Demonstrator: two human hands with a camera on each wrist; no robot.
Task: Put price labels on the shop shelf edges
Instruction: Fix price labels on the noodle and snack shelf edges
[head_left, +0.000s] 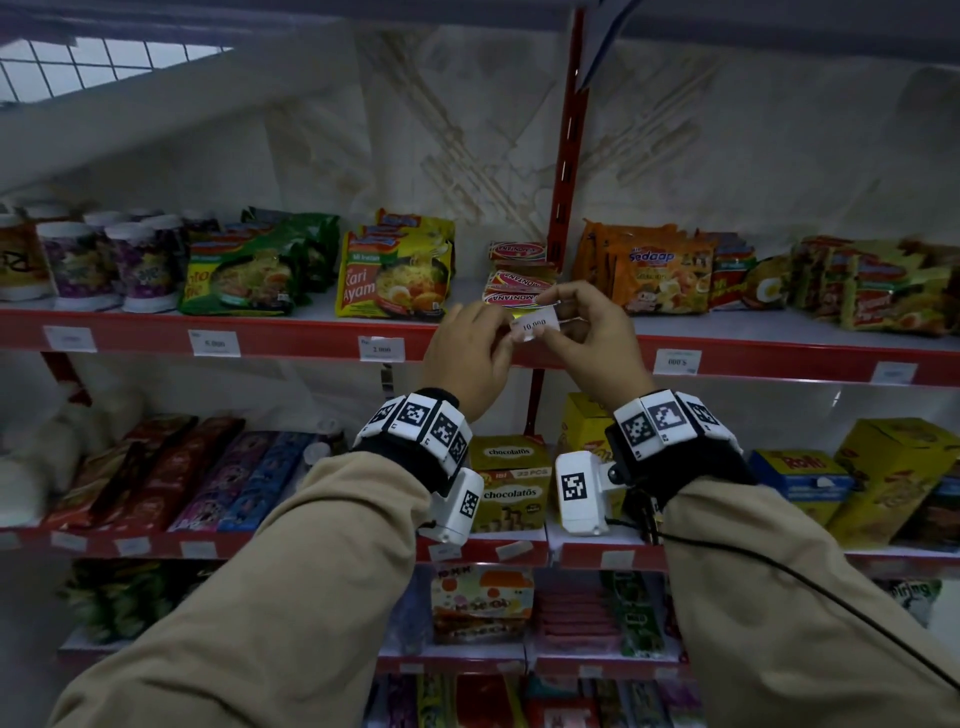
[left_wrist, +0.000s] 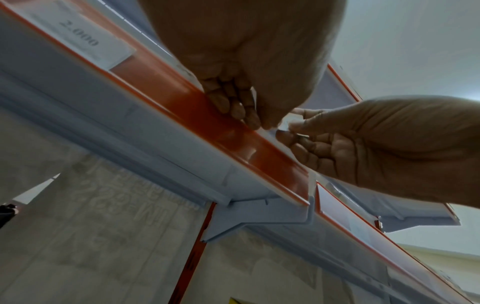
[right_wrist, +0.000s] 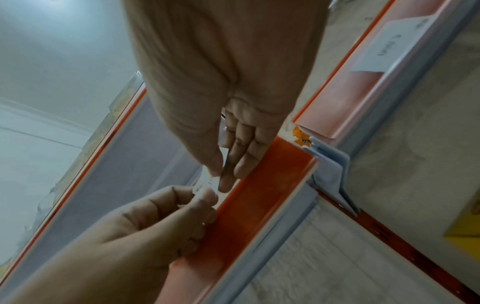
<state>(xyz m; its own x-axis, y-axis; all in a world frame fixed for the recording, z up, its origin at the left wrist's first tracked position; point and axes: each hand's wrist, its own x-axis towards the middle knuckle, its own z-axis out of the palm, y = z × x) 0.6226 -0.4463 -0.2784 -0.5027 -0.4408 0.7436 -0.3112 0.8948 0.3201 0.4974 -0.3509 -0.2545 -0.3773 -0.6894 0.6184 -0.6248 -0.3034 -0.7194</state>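
**Price label held at the red shelf edge**

Beige sleeves (head_left: 291, 587) lowest in the head view, rising from both bottom corners toward the shelf, each wrist wrapped in a black band carrying white marker blocks (head_left: 415, 421).

Farther up, left to right along the red shelf edge (head_left: 291, 340): a faint white tag (head_left: 69, 339) at far left, then one reading 8.000 (head_left: 214, 343), then one reading 2.000 (head_left: 381, 348) below the yellow Kari Ayam noodle packs (head_left: 395, 273).

Next, left hand (head_left: 467, 353) raised in front of the edge strip, fingers curled, tips of thumb and forefinger pinching the left end of a small white price label (head_left: 535, 325) printed 10.000. Seen from the left wrist camera, curled fingertips (left_wrist: 235, 107) lying against the orange-red strip (left_wrist: 205, 115), touching it.

Right hand (head_left: 582, 332) just beside, thumb below and forefinger above, pinching the right end of the same label; remaining fingers loosely bent. From the right wrist camera, label (right_wrist: 206, 181) held edge-on between both hands, just in front of the strip and near its end by the grey bracket (right_wrist: 330, 166). Label close to the strip; contact cannot be told.

Behind the hands, stacked red Montana boxes (head_left: 517, 270). Right of the red upright (head_left: 566, 156), orange Sedaap packs (head_left: 654, 270), an upside-down tag reading 5.000 (head_left: 676, 361), and one more pale tag (head_left: 893, 373).
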